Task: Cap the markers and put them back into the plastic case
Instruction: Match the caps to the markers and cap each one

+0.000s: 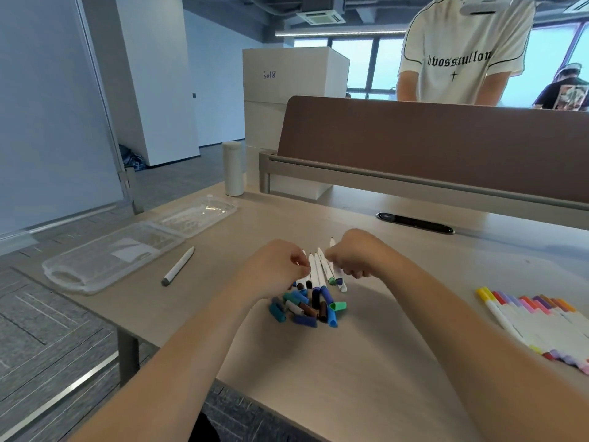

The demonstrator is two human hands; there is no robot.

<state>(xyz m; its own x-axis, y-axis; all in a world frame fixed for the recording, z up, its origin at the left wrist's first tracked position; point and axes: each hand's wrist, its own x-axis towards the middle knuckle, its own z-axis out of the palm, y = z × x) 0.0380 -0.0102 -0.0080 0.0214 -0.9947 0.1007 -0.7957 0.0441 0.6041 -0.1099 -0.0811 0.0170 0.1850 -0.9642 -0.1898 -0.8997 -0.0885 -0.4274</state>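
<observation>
My left hand [277, 266] and right hand [350, 256] are both pinching the uncapped markers [315, 272], fingers curled. Caps [306, 307] are lying just nearer, plastic case [111, 256] sitting open over left.

A pile of loose caps [307, 306], blue, teal, brown and green, lies on the bench [366, 346]. Just beyond the pile, a fan of uncapped white markers [317, 269] points away. The left hand [279, 266] curls on the fan's left side and the right hand [350, 255] on its right. Left of the pile lies a single grey marker [178, 266], and further left is the open plastic case [105, 260]. Well right of the pile sits a row of capped markers [538, 317].
</observation>
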